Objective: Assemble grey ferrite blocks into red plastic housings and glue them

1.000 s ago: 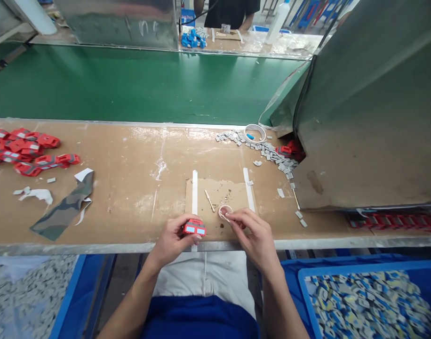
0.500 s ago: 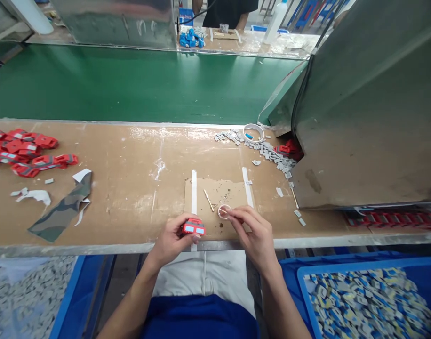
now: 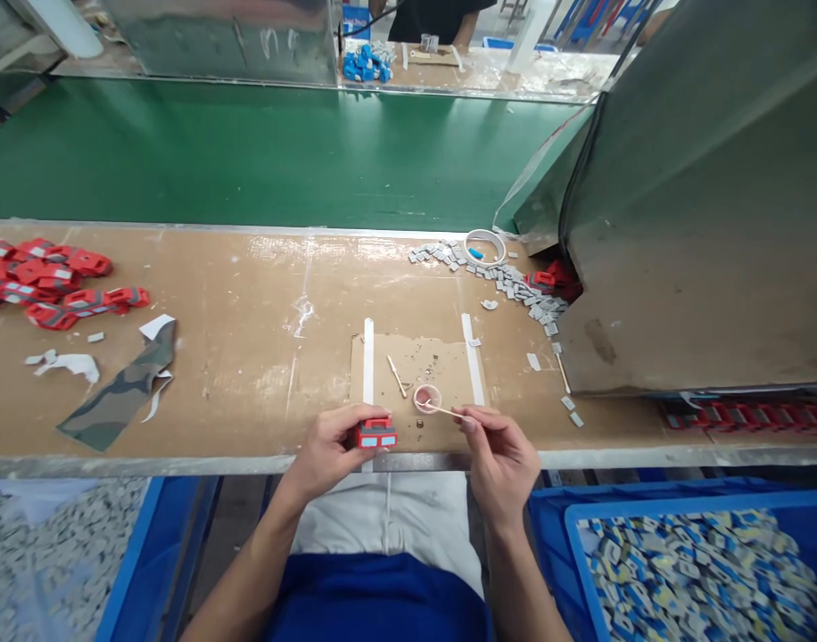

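Near the table's front edge, my left hand [image 3: 332, 443] is closed around a small red plastic toy vehicle part [image 3: 377, 433] with grey trim and two pale window panels facing me. My right hand [image 3: 502, 455] pinches a thin cotton swab [image 3: 447, 411], held almost level. Its far tip reaches into a small round clear cup [image 3: 427, 399] with a pinkish inside, standing on a cardboard sheet [image 3: 457, 374]. A second swab [image 3: 396, 376] lies on that sheet, left of the cup, among dark specks.
Red toy parts [image 3: 40, 276] pile up at the left, near a camouflage-pattern strip [image 3: 124, 392]. Small grey pieces [image 3: 515, 285] and a tape roll [image 3: 485, 249] lie at right, beside a metal housing [image 3: 703, 214]. Beyond runs a green belt [image 3: 248, 152]; a person [image 3: 441, 22] sits across it.
My right hand has moved to the right and slightly down, away from the cup, exposing more of the swab. The red toy part in my left hand has shifted slightly right and tilted.
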The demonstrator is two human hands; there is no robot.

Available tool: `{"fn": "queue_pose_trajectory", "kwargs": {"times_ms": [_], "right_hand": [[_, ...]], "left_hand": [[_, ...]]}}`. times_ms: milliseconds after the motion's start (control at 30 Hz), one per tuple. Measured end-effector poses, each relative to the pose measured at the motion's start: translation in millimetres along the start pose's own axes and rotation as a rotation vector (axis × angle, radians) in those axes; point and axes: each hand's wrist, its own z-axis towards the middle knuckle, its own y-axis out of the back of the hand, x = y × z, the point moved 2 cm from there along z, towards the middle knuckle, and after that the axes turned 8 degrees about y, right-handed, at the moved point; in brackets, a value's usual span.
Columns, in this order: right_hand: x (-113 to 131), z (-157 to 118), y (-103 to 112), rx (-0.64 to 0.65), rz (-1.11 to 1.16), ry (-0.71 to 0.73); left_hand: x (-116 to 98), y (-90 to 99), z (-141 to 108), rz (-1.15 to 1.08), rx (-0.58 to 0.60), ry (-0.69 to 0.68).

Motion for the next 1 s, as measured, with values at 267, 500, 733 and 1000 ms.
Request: {"fn": "queue_pose_trajectory", "kwargs": {"times_ms": [267,500,733,1000], "right_hand": [[39,-8,-21,0.232,0.035,0.172],[45,-1,-33,0.305,-0.058,0.265],[46,1,-31,0.319,-0.068,0.264],[45,1,-29,0.297,-0.065,0.215]], "left_hand": [[-5,-3.9,-1,0.12,-0.028,-0.075],[-6,-5.1,0,0.145,-0.03,-0.087],[-6,-4.4,-1,0.139,-0.014,-0.079],[-5,-3.5,-1,0.1,-0.01,-0.067]]}}
